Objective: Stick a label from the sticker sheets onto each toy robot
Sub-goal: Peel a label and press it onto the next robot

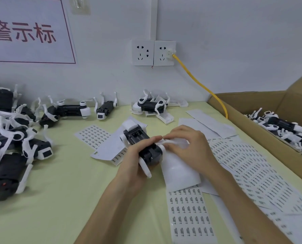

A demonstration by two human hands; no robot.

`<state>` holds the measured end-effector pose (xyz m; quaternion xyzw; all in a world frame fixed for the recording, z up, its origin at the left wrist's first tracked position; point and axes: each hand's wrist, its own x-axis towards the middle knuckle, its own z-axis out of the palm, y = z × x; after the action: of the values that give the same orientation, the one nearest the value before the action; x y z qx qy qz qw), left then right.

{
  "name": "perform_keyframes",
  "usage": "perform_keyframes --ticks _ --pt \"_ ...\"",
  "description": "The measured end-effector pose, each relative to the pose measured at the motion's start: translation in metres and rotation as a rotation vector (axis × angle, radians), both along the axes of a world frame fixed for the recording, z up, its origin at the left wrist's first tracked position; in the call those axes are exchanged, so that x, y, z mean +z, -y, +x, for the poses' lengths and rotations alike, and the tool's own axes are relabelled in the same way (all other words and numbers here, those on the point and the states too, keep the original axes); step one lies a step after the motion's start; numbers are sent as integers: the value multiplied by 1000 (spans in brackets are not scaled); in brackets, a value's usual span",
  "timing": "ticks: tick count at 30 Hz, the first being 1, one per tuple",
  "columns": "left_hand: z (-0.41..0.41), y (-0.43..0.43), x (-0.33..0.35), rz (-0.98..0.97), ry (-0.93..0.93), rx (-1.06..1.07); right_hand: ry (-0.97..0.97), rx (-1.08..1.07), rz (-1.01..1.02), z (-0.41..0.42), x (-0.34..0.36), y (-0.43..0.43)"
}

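We work at a pale green table (62, 199). At its right edge stands an open cardboard box (248, 101) that holds a heap of toy robots (284, 127), and a larger pile of robots (14, 138) fills the left side, with a few more along the far edge by the wall. Printed sticker sheets (252, 173) overlap across the right of the table, and another sheet (190, 213) lies near us. The robot in hand (139, 138), black-bodied with white parts, is held just above the middle of the table, its underside turned up. Our left hand (134, 161) grips it, fingers wrapped under the body and thumb laid over the top. Our right hand (187, 147) has its fingers bent close together over the far end of a curled sheet (178, 169) and holds it against the robot's right side. Where the two thumbs meet we see a small white label (166, 140), though we cannot tell whether it is free of the sheet. We judge this to be the peel-and-transfer step: a label is being lifted off for this robot. The next move calls for carrying it across on a fingertip without folding it. We would then seat it squarely on the body and press it flat while the left hand keeps the robot steady.
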<state>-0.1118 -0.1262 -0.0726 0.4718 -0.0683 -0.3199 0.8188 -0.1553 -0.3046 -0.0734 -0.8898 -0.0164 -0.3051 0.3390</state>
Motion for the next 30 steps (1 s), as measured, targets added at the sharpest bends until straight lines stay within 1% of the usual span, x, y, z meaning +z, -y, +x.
perform_keyframes --ticks 3,6,11,16,21,30 --pt "-2 0 1 51 23 14 20 -34 -42 1 -1 -1" --pt "-4 1 3 94 60 28 41 -19 -62 1 0 -2" --pt "-7 1 6 145 107 -31 33 -16 -17 1 -2 0" --pt "-8 2 9 178 132 -54 42 -1 -24 1 -3 -1" --pt "-12 2 12 202 129 -73 -5 -24 69 1 -5 -3" --pt "-13 1 11 290 133 -59 -170 -102 243 0 -1 -7"
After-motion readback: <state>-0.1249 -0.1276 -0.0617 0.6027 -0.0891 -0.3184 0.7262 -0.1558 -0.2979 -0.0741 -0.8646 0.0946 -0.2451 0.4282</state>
